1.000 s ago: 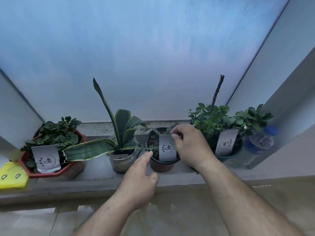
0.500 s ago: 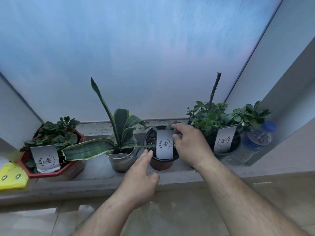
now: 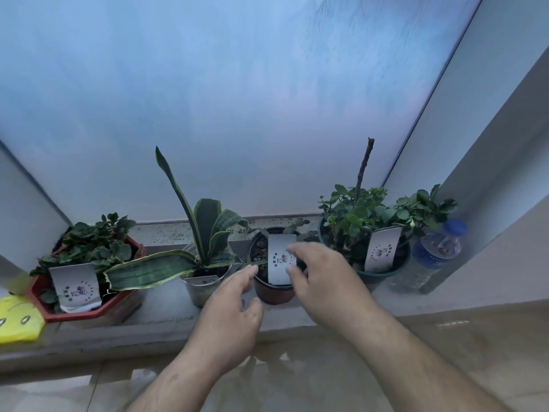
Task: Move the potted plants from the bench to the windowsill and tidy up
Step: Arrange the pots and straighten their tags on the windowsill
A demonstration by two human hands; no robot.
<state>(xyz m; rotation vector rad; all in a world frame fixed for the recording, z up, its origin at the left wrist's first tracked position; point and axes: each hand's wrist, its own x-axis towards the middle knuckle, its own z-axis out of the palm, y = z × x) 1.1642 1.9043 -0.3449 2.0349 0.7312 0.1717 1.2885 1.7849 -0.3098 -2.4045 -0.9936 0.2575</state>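
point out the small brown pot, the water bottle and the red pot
small brown pot [image 3: 271, 293], head view, on its front wall below the card
water bottle [image 3: 430, 257], head view, on its blue label
red pot [image 3: 89, 313], head view, on its front rim

Both arms reach forward, left hand [image 3: 228, 316] and right hand [image 3: 323, 278] loosely spread.

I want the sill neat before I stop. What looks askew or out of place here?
The snake plant has one long leaf flopped sideways, reaching the red pot beside it. A plastic water bottle stands wedged in the right corner beside the green pot. All four pots stand upright; no soil spill shows.
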